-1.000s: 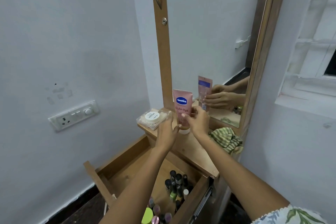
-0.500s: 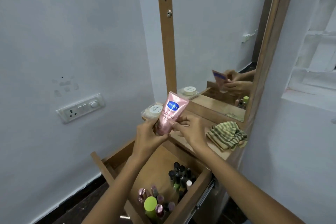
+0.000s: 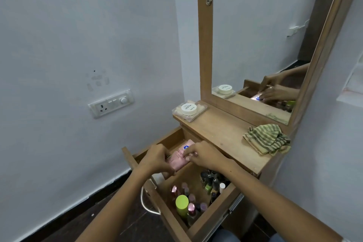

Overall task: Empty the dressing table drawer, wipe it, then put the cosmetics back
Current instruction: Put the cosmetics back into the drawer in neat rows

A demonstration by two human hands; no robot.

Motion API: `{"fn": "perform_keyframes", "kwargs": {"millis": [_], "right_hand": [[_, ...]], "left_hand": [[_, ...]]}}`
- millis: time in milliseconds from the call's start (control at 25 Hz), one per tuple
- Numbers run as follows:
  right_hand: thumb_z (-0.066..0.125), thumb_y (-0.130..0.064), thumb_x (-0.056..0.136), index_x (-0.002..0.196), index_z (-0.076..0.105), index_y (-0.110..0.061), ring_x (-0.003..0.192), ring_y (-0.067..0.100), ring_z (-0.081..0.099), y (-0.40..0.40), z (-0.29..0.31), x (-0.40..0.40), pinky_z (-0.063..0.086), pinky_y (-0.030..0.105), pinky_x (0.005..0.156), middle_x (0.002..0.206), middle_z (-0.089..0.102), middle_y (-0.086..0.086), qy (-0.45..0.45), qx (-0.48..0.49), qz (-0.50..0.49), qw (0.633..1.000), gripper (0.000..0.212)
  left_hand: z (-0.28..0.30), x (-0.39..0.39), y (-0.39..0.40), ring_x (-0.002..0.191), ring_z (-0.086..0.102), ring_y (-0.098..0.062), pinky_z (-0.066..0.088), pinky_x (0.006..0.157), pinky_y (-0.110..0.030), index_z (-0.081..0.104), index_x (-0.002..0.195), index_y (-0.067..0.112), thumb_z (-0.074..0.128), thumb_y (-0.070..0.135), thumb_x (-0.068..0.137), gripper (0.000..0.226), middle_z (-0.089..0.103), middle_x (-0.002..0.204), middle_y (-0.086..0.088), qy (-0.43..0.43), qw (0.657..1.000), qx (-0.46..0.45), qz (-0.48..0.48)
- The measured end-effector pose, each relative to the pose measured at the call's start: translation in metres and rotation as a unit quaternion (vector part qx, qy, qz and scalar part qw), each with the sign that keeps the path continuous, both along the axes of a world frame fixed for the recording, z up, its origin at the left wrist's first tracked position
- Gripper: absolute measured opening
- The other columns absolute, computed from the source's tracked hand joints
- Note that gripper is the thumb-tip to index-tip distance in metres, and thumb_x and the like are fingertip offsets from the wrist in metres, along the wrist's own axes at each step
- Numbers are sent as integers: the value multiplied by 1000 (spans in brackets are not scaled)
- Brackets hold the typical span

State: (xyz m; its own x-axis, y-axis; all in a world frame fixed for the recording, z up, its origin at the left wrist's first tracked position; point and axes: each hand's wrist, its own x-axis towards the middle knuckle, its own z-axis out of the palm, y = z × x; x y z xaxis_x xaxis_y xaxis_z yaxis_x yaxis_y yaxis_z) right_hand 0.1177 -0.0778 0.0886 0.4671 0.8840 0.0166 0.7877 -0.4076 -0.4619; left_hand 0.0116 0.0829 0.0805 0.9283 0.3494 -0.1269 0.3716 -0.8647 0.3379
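Left hand (image 3: 157, 160) gripping the pink tube (image 3: 179, 158) over the open drawer's (image 3: 170, 210) far left, right hand (image 3: 204, 155) pinching its top, bottles (image 3: 211, 182) standing near right, cloth (image 3: 268, 141) lying on the counter (image 3: 222, 129).

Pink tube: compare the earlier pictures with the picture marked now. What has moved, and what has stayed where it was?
The pink tube went from standing on the tabletop down into the open drawer, where it now lies on its side. The left hand and right hand held it all the way and still grip it. The white jar, striped cloth and bottles stayed put.
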Motion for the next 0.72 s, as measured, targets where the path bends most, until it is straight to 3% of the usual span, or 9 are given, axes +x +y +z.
{"fn": "perform_keyframes", "kwargs": {"millis": [160, 320, 520, 720], "right_hand": [[52, -21, 96, 128, 60, -24, 114, 24, 58, 6, -16, 4, 47, 35, 98, 132, 59, 7, 18, -97, 21, 995, 33], [50, -20, 95, 127, 62, -25, 107, 27, 60, 16, -27, 8, 46, 30, 84, 122, 64, 9, 8, -147, 35, 988, 34], [52, -26, 93, 109, 71, -23, 98, 27, 61, 23, -43, 9, 40, 29, 72, 104, 67, 7, -9, -179, 29, 983, 24], [53, -34, 93, 119, 66, -26, 100, 24, 60, 24, -50, 10, 44, 32, 76, 111, 67, 4, -10, -187, 40, 981, 30]], "left_hand": [[-28, 10, -3, 74, 60, -12, 51, 62, -20, 71, 93, 10, 83, 30, 64, 37, 66, 86, -1, 36, 999, -15, -9], [-48, 18, -7, 82, 63, -12, 55, 69, -23, 70, 100, 10, 79, 25, 70, 35, 68, 95, -2, 38, 998, -28, -36], [-53, 22, -6, 85, 67, -10, 57, 75, -22, 73, 103, 10, 76, 19, 77, 28, 72, 100, -3, 12, 998, -47, -38], [-53, 15, 2, 86, 65, -8, 51, 72, -19, 74, 103, 15, 73, 21, 80, 23, 73, 99, 0, 35, 997, -39, -61]]}}
